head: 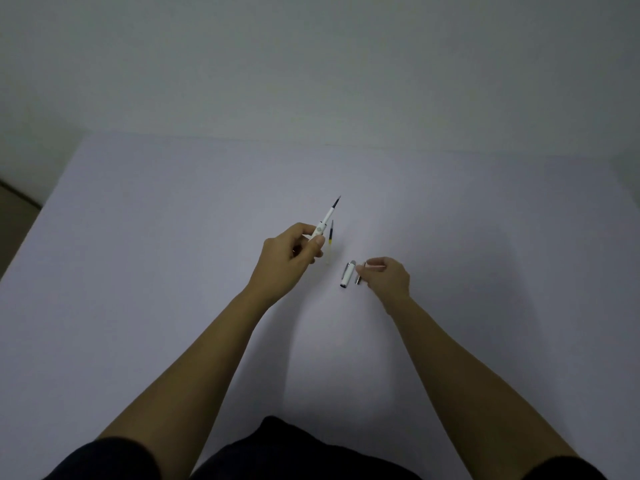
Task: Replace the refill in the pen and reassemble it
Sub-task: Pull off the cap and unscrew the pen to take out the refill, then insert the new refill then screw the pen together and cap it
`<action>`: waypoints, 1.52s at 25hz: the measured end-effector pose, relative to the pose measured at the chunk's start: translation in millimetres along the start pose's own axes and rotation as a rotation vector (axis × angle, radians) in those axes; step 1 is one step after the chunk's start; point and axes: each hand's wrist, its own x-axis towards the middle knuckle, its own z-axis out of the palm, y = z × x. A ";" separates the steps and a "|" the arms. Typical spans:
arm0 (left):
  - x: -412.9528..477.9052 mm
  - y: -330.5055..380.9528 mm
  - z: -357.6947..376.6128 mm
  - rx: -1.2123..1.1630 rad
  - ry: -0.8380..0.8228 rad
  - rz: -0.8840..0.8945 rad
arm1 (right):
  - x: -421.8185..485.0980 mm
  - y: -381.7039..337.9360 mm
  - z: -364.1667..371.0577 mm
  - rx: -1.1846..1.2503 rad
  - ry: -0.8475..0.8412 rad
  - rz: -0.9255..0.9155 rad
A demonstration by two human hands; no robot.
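My left hand (289,261) grips a white pen barrel (323,225) with a dark refill tip (336,201) sticking out of its far end, pointing up and away. A loose refill (330,237) with a dark tip and yellowish band lies on the table just right of that hand. The white pen cap (348,274) with a silver end lies on the table. Beside it my right hand (386,277) pinches a small silver pen part (360,276) at its fingertips, low over the table.
A white table (173,271) fills the view, with its far edge meeting a pale wall (311,64). A strip of floor shows at the left edge (17,202). My dark clothing (277,452) sits at the bottom.
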 end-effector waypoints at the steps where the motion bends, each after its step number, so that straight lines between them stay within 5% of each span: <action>1: 1.9 -3.1 0.6 0.009 -0.005 -0.008 | 3.5 5.3 4.4 -0.040 0.021 0.002; 17: 14.8 -25.0 10.7 0.053 -0.041 -0.019 | 18.3 3.1 13.7 -0.064 0.064 -0.033; 24: 16.6 -21.3 16.3 0.099 0.006 -0.015 | -10.0 -72.4 1.1 0.336 -0.380 -0.373; 32: 17.0 -35.2 12.0 0.169 -0.053 -0.078 | 17.9 -100.9 2.1 0.591 -0.228 -0.204; 38: 45.8 -34.6 1.6 0.228 -0.002 -0.093 | 59.9 -68.5 27.9 -0.048 -0.047 -0.173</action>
